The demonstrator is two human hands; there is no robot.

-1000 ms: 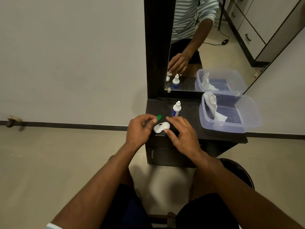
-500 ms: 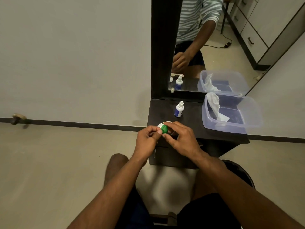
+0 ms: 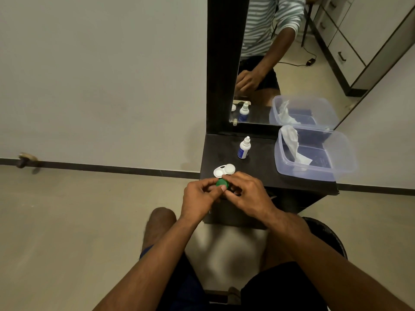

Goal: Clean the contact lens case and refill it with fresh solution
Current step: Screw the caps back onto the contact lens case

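Fingers (image 3: 221,187) of both hands curled, pinching green cap (image 3: 222,183) just before white lens case (image 3: 224,170).

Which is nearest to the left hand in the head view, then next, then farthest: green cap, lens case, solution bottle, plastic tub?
From the left hand:
1. green cap, pinched at its fingertips.
2. lens case, just beyond on the table.
3. solution bottle, farther back.
4. plastic tub, far right.

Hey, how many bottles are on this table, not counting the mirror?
1. The bottle stands upright near the mirror, left of the plastic tub. None seems hidden.
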